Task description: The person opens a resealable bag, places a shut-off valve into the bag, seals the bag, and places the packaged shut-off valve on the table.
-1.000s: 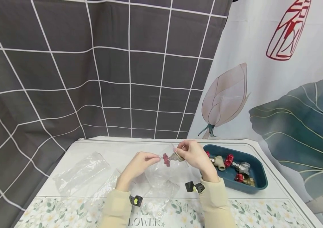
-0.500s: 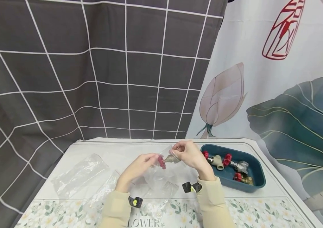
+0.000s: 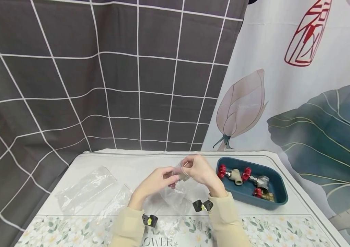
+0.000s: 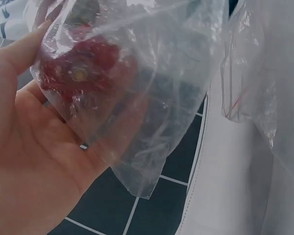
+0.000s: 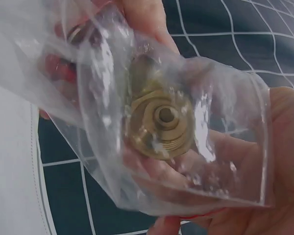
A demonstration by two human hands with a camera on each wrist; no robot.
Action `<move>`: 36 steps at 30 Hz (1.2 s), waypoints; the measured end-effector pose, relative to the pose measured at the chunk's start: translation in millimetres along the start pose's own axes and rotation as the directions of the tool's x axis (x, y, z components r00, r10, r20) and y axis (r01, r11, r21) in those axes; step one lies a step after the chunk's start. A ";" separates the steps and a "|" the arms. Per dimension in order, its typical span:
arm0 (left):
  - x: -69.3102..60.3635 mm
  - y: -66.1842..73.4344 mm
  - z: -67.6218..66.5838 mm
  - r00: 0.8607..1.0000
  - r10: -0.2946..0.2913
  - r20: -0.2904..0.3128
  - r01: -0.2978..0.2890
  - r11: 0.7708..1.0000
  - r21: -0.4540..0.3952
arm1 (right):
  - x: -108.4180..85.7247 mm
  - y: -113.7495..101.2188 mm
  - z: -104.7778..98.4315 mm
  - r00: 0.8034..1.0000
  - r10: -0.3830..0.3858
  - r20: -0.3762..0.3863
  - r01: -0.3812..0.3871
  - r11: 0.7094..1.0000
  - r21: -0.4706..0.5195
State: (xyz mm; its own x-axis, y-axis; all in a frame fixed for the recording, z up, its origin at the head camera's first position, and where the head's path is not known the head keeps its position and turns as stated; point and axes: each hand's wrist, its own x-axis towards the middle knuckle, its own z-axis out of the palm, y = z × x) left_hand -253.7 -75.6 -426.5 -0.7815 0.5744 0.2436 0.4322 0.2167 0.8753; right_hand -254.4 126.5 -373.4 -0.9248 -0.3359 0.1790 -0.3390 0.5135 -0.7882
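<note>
A valve with a brass body [image 5: 161, 122] and a red handwheel [image 4: 83, 66] lies inside a clear zip bag [image 4: 159, 127]. My left hand [image 3: 156, 181] grips the valve through the plastic, thumb and fingers around its handwheel end. At the bag's other end, my right hand [image 3: 199, 169] holds the plastic with curled fingers, close by the brass end. In the head view the hands nearly meet above the table, and they hide most of the valve.
Right of the hands stands a dark blue tray [image 3: 281, 185] with several red-handled valves [image 3: 235, 175]. Clear plastic bags [image 3: 88, 187] lie flat at the left, and more plastic [image 3: 170, 219] lies below the hands. A dark grid curtain [image 3: 156, 79] hangs behind the white table [image 3: 125, 161].
The hands have drawn closer together. My left hand has moved right from the bag's edge to grip the bagged valve, and my right hand has shifted slightly left.
</note>
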 end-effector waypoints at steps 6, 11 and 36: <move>0.9 -2.7 0.4 0.999 -0.043 -0.009 0.042 0.998 -0.044 | 0.8 -0.1 3.1 1.000 -0.008 0.028 0.007 1.000 0.024; 2.3 -6.9 -1.4 0.998 -0.052 -0.032 0.050 0.996 -0.072 | 0.4 0.8 4.2 0.998 -0.031 0.057 0.027 0.998 0.064; 9.9 -1.8 6.9 0.959 -0.193 -0.208 0.101 0.918 -0.384 | -11.2 13.7 -24.6 0.982 0.125 0.140 -0.124 0.992 -0.012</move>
State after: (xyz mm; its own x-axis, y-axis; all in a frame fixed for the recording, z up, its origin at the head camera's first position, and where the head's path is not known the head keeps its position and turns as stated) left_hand -259.1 -64.9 -428.5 -0.9263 0.3448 0.1520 0.1449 -0.0465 0.9884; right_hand -253.0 156.7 -371.7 -0.9266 -0.3761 -0.0047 -0.2235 0.5606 -0.7973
